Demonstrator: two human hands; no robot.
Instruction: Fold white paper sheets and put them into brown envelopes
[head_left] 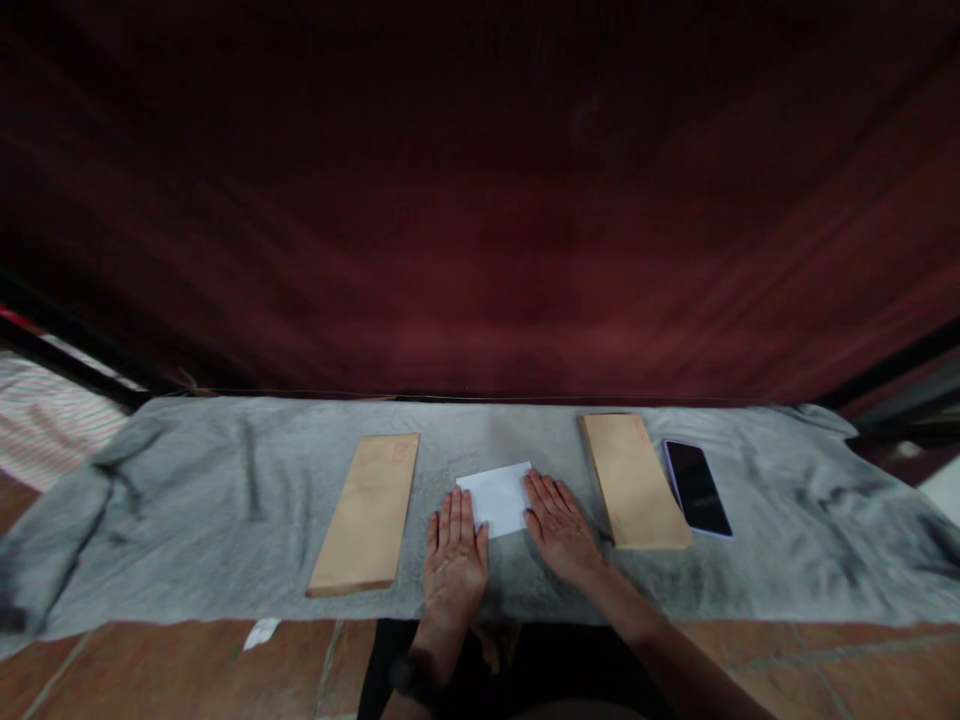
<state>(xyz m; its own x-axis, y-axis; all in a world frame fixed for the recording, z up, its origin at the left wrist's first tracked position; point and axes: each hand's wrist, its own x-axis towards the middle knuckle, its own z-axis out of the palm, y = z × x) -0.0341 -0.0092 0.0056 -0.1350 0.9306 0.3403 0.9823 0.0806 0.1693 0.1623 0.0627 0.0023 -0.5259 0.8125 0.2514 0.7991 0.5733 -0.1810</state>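
Observation:
A small white folded paper lies on a grey cloth in front of me. My left hand rests flat on the cloth, fingers together, its fingertips touching the paper's lower left edge. My right hand lies flat too, its fingers touching the paper's right edge. Neither hand grips anything. A brown envelope lies to the left of my hands and a second brown envelope lies to the right.
A dark smartphone lies face up beside the right envelope. A dark red curtain hangs behind the cloth. A white paper scrap sits on the brown tiled floor at the cloth's near edge.

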